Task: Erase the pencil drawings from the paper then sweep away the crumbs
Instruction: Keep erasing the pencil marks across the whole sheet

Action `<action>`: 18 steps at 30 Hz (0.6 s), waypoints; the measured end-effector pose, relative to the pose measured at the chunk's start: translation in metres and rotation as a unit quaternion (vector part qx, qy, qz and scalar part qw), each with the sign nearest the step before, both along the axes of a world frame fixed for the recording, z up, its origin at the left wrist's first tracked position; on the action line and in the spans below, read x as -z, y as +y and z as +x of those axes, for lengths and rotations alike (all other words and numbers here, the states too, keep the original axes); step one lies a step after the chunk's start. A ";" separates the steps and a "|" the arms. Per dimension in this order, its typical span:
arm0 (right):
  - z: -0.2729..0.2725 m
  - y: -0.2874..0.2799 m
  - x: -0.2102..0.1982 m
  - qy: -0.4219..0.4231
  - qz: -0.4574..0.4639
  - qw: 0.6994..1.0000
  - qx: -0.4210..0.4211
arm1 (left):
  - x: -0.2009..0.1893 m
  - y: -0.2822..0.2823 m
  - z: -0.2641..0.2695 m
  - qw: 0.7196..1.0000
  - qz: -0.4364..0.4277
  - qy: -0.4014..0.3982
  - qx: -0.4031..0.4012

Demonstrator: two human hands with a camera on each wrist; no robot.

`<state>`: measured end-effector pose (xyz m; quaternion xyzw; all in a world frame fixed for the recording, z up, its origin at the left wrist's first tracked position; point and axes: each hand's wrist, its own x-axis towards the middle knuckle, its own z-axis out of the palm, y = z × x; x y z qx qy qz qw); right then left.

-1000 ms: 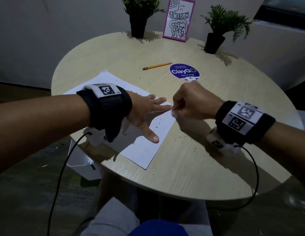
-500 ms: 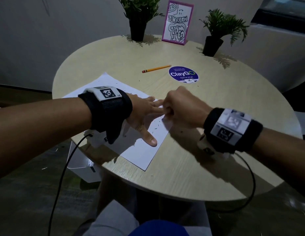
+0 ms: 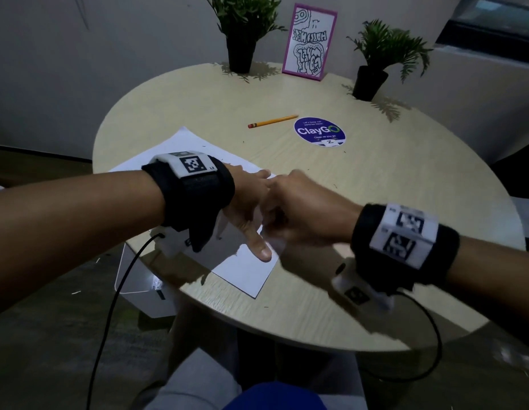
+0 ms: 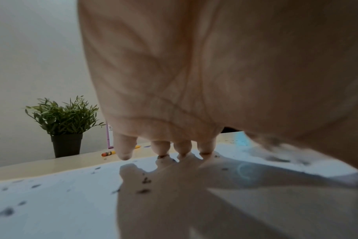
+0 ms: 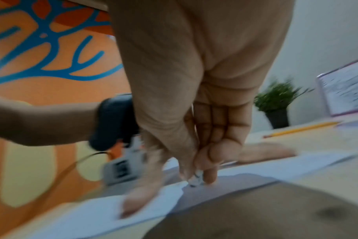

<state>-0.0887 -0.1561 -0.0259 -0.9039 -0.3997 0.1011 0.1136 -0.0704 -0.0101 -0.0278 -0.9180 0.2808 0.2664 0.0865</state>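
Observation:
A white sheet of paper (image 3: 245, 273) lies near the round table's left front edge. My left hand (image 3: 248, 208) rests flat on it with fingers spread, thumb pointing toward me. My right hand (image 3: 298, 208) is curled just right of the left one and pinches a small white eraser (image 5: 196, 180) with a dirty tip against the paper (image 5: 92, 216). Dark eraser crumbs (image 4: 145, 181) lie scattered on the paper (image 4: 51, 202) under my left hand (image 4: 194, 80). In the head view the eraser is hidden by my right hand.
A yellow pencil (image 3: 272, 121) and a round purple sticker (image 3: 319, 132) lie further back on the table (image 3: 375, 187). Two potted plants (image 3: 242, 34) (image 3: 375, 63) and a pink framed picture (image 3: 309, 42) stand at the far edge. A white box (image 3: 145, 276) sits below the table's left side.
My right hand has slid left and toward me across the paper, closing up against the left hand's thumb. The left hand has stayed pressed on the sheet.

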 end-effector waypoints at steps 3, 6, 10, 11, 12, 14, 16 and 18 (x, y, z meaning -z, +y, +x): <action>0.044 -0.022 0.005 -0.080 -0.002 0.992 0.094 | 0.009 0.002 0.009 1.000 0.001 -0.007 0.007; 0.058 -0.030 0.007 -0.094 -0.015 0.989 0.109 | 0.014 0.007 0.013 1.000 -0.018 0.014 -0.005; 0.056 -0.028 0.007 -0.084 -0.019 0.989 0.116 | 0.009 0.031 0.022 0.993 -0.106 0.039 -0.043; 0.058 -0.029 0.007 -0.080 -0.013 0.989 0.124 | 0.009 0.036 0.025 0.991 -0.121 0.036 -0.048; 0.059 -0.031 0.006 -0.075 -0.008 0.989 0.128 | 0.010 0.038 0.025 0.991 -0.123 0.031 -0.050; 0.060 -0.032 0.005 -0.068 -0.008 0.990 0.122 | 0.016 0.036 0.024 0.992 -0.113 0.029 -0.052; 0.058 -0.028 0.007 -0.079 -0.018 0.991 0.111 | 0.022 0.030 0.023 0.993 -0.102 0.024 -0.054; 0.052 -0.022 0.008 -0.098 -0.025 0.989 0.106 | 0.023 0.025 0.024 0.994 -0.089 0.022 -0.052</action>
